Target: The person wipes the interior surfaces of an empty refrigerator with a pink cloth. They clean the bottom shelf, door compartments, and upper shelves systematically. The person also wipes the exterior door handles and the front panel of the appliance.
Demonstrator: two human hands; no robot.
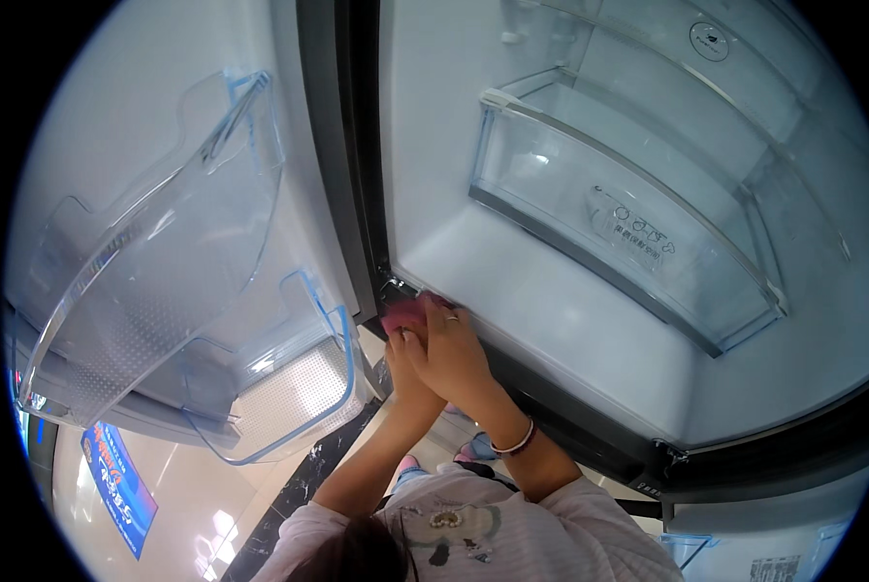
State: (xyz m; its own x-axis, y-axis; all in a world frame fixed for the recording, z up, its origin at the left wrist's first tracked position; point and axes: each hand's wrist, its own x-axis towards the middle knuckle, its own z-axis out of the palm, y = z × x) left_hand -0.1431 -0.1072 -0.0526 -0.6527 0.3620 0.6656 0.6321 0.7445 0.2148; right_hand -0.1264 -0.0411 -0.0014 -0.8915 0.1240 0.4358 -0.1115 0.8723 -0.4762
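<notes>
A dark pink cloth [405,316] is bunched against the bottom hinge corner [396,283] of an open refrigerator, where the door meets the cabinet. My right hand [454,351] grips it from above with bent fingers, a ring on one of them. Close against it, my left hand [407,367] is closed on the cloth too, its fingers partly covered by the right hand. The two wrists almost cross. Whatever part of the hinge lies under the cloth is hidden.
The refrigerator door [289,223] stands open at left, carrying a large clear bin [153,252] and a lower clear bin [289,388]. Inside the cabinet a clear drawer [570,194] hangs above the white floor [541,301]. A blue sticker [119,490] lies on the shiny tiled floor.
</notes>
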